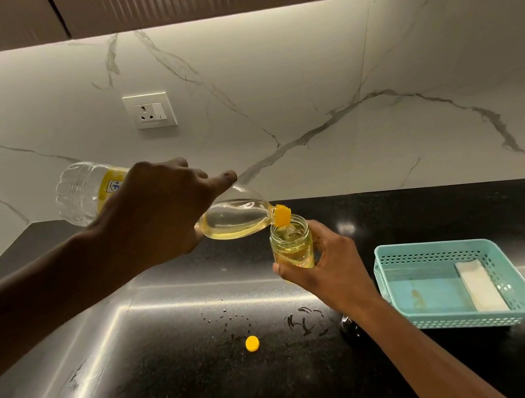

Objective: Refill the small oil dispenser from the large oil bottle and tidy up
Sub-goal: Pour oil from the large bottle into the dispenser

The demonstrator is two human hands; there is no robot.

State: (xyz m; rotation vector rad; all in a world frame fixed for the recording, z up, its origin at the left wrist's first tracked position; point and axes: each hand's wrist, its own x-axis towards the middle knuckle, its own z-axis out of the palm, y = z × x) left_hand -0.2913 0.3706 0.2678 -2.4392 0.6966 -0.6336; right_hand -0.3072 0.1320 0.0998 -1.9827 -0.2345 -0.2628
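Observation:
My left hand [155, 209] grips the large clear oil bottle [236, 218] around its yellow label and holds it tipped almost flat, base up-left, yellow neck down-right. Its neck rests over the mouth of the small glass oil dispenser [291, 246], and oil runs into it. My right hand [327, 264] is wrapped around the dispenser from the right and holds it upright just above the black counter [187, 378]. The dispenser is mostly full of yellow oil. A round yellow cap [252, 343] lies loose on the counter in front.
A teal perforated basket [456, 284] holding a folded white cloth [481, 289] sits at the right. A dark round lid [350, 326] lies under my right forearm. Drops and smears of liquid mark the counter near the cap. A wall socket [149, 110] is on the marble backsplash.

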